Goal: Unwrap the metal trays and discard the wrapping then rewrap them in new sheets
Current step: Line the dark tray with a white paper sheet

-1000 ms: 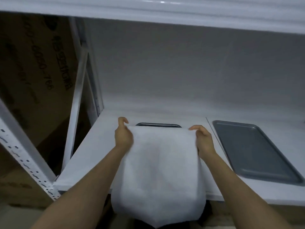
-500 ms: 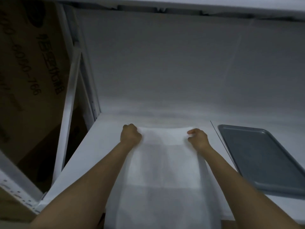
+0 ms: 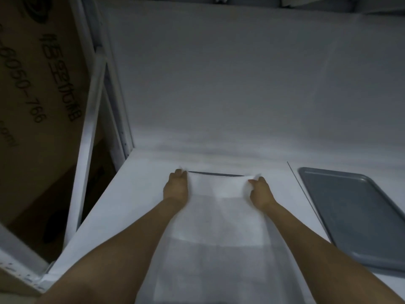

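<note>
In the head view, a white sheet (image 3: 219, 213) is spread over a metal tray on a white shelf (image 3: 131, 194). Only a thin dark strip of this covered tray (image 3: 215, 174) is seen, at the far edge of the sheet, between the two hands. The far left corner of the sheet is gripped by the left hand (image 3: 176, 189), with the fingers curled down on it. The far right corner is pinched by the right hand (image 3: 260, 191), and a bit of sheet is bunched at its fingertips. The near end of the sheet is draped over the front of the shelf, between the arms.

On the left, a brown cardboard box (image 3: 32, 102) is seen behind a white post (image 3: 87, 139). The numbers "6050-766" can be read on it; the other marks are too blurry.

Two trays are counted: the covered one and a bare grey tray (image 3: 355, 213), well apart to the right. One sheet and one box are counted.
</note>
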